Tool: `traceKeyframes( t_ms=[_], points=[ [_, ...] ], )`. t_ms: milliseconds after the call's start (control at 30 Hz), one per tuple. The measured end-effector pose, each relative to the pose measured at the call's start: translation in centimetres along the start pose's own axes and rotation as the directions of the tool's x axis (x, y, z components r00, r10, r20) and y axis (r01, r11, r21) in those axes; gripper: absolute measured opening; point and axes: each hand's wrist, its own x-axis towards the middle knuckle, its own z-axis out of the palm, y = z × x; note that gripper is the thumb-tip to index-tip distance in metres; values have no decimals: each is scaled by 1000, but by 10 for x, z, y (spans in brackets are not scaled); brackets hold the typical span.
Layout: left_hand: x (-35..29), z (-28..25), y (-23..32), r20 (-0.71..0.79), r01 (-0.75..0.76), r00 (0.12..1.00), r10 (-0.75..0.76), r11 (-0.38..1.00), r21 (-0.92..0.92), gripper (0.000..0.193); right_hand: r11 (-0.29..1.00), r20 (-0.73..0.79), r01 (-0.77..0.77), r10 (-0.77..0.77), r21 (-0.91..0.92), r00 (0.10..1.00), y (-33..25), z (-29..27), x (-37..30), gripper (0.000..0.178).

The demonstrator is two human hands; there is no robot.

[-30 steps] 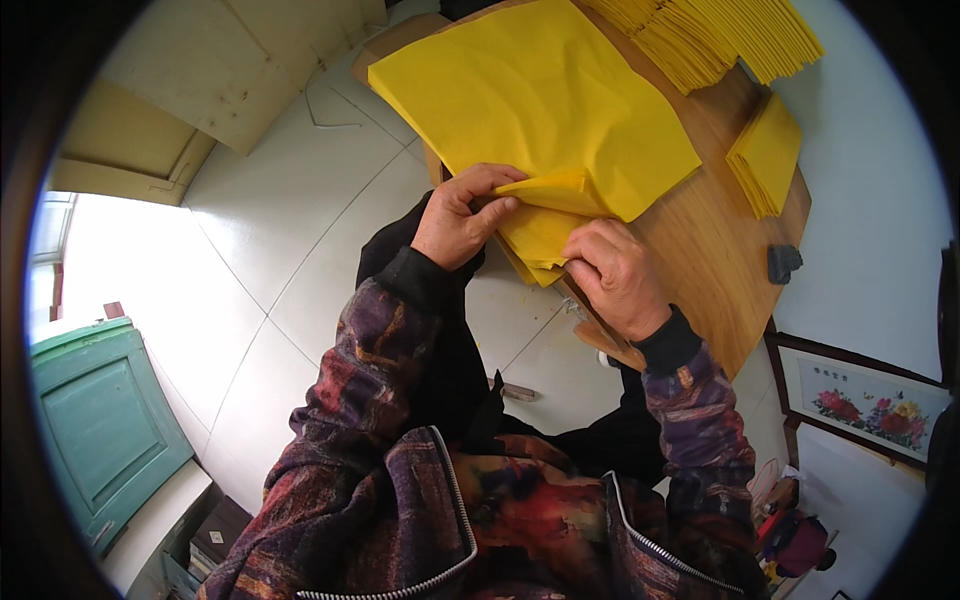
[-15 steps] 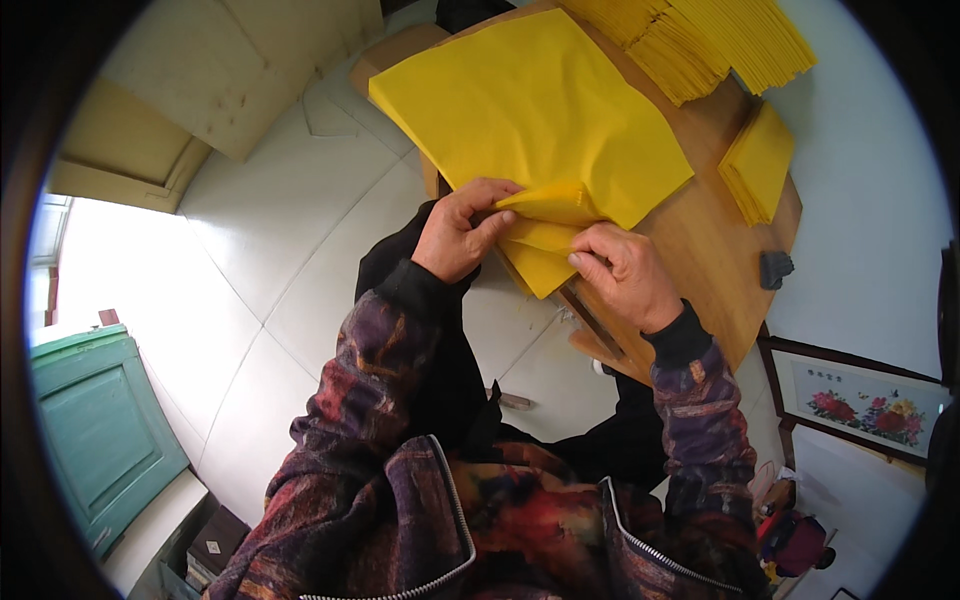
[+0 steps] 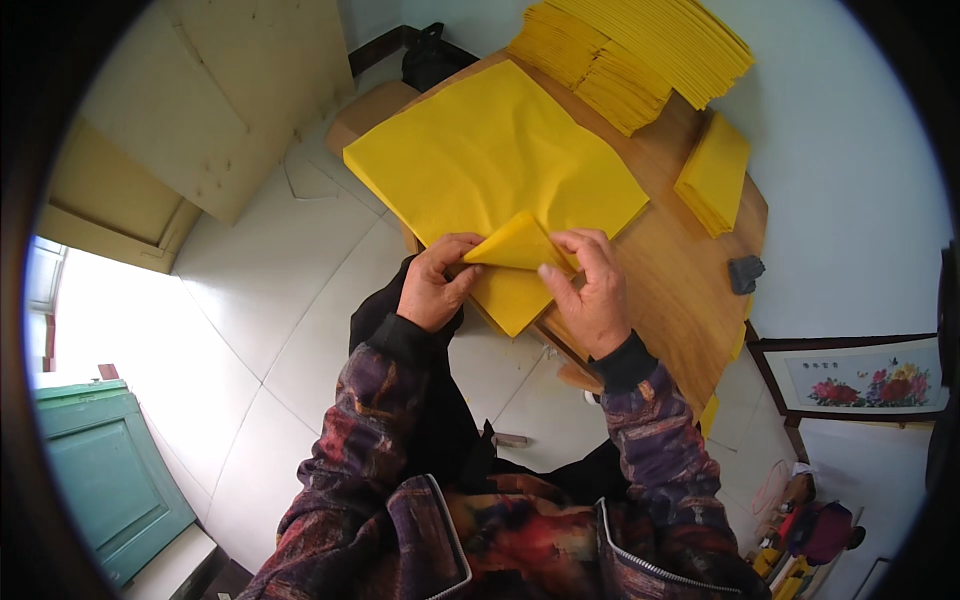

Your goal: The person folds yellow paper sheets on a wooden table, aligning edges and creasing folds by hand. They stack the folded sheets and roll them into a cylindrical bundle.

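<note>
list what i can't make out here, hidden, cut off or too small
All in the head view:
- Right hand: whether it pinches or only touches the folded yellow flap; its fingers cover the contact.
- Left hand: its lower fingers, hidden by the hand itself.
- Far yellow stack: its far end, cut off by the upper edge.
- Green panel: its left side, cut off by the dark lens rim.
</note>
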Motion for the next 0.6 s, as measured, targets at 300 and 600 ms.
traceKeyframes(
  t_ms=[300,600],
  points=[
    [-1,5,-16,-11,40,999,-43,981,-190,24,972,105,85,-63,-220,993,20,16,-7,47],
    [-2,11,-9,-184,-104,975,129,985,138,70,1000,25,32,-32,2,999,24,15,6,23]
  ],
)
